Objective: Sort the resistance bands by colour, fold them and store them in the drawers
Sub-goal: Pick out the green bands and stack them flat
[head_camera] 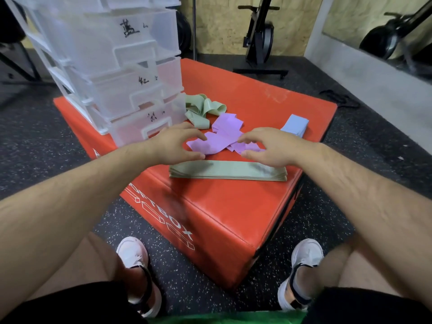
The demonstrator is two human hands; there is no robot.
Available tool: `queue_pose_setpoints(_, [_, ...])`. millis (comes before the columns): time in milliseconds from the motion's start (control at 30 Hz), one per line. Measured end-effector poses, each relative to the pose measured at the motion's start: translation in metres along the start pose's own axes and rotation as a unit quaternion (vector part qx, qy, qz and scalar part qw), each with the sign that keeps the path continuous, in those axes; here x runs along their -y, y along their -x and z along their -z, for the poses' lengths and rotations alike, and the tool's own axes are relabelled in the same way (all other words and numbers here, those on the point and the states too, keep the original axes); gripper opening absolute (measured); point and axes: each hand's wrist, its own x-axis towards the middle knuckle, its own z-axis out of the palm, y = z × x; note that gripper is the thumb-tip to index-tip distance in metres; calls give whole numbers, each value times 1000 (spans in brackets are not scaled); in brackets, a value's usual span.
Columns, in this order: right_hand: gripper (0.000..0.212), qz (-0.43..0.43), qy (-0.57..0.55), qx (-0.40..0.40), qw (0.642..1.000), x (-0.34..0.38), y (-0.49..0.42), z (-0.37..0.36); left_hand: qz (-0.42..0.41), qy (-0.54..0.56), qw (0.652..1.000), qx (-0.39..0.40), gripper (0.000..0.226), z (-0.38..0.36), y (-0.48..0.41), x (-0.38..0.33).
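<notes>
left hand & right hand hover w/ loose fingers, gripping nothing, over purple bands, prob next to fold. green stack lies flat nearer, ready for drawers far left.

A neat stack of pale green bands is laid flat and lengthwise along the near edge of the red box, while more pale green bands are left in a loose, looped tangle farther back, just beside the lowest drawer. Between the two, lilac bands are strewn in a flat, overlapping heap, and a small folded stack of light blue bands is set apart near the right edge. The translucent white drawers are stacked at the back left, shut, with black handwritten marks on their fronts.
</notes>
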Motion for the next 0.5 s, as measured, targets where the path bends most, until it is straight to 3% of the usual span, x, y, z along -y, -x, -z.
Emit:
queue_pose_setpoints(167, [42,9,4,-18,1000,20,-51,3,46,-2,999,-19,58,-1,-39,6])
queue_pose_setpoints(300, [46,2,-9,-16,1000,22,-95,0,111,-16,994,16,53,-3,-66,23])
queue_pose_setpoints(500, [33,-9,-7,-5,1000,15,-142,-10,150,24,988,18,45,-5,-94,35])
